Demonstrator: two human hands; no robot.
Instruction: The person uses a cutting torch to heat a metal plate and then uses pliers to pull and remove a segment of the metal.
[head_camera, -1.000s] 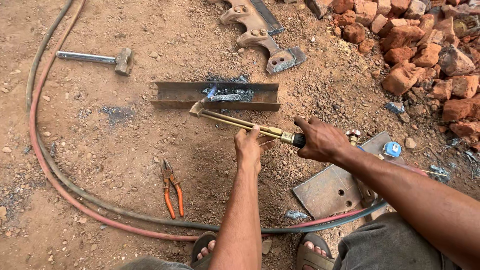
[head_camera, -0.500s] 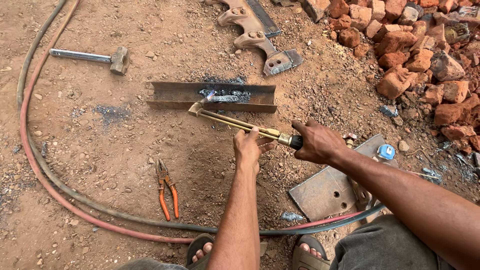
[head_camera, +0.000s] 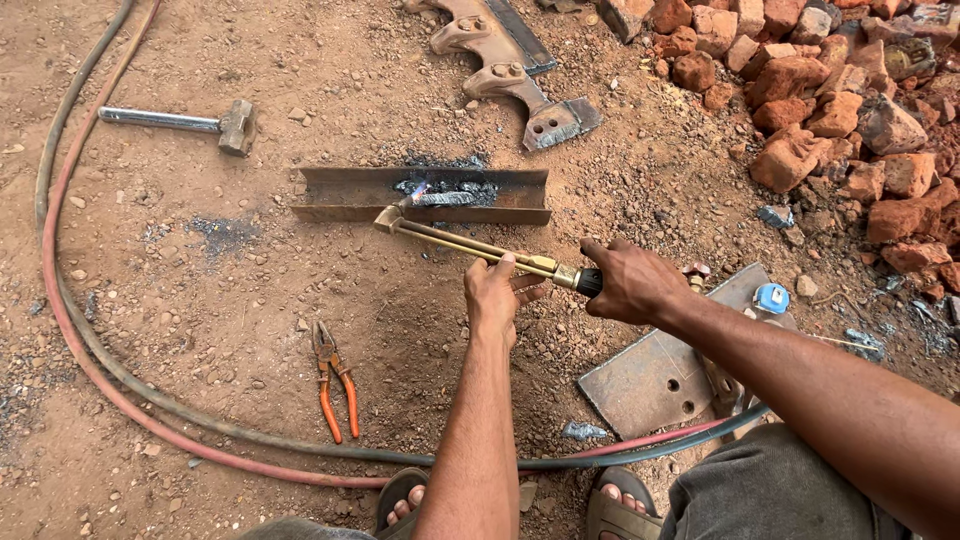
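Note:
A brass gas cutting torch (head_camera: 470, 245) points left over a rusty steel channel (head_camera: 350, 195) lying on the dirt. A small blue-white flame burns at its tip above dark slag (head_camera: 450, 192) in the channel. My right hand (head_camera: 630, 282) grips the torch's black handle. My left hand (head_camera: 497, 296) props the brass tubes from below, fingers curled round them.
A hammer (head_camera: 200, 123) lies at the upper left. Orange-handled pliers (head_camera: 335, 383) rest on the dirt beside red and dark hoses (head_camera: 120, 385). A flat steel plate (head_camera: 660, 375) sits under my right forearm. Broken bricks (head_camera: 820, 90) pile at the right. Cast metal parts (head_camera: 510, 70) lie beyond the channel.
Both hands keep their hold on the torch. The flame stays over the slag in the channel; only the view has shifted slightly.

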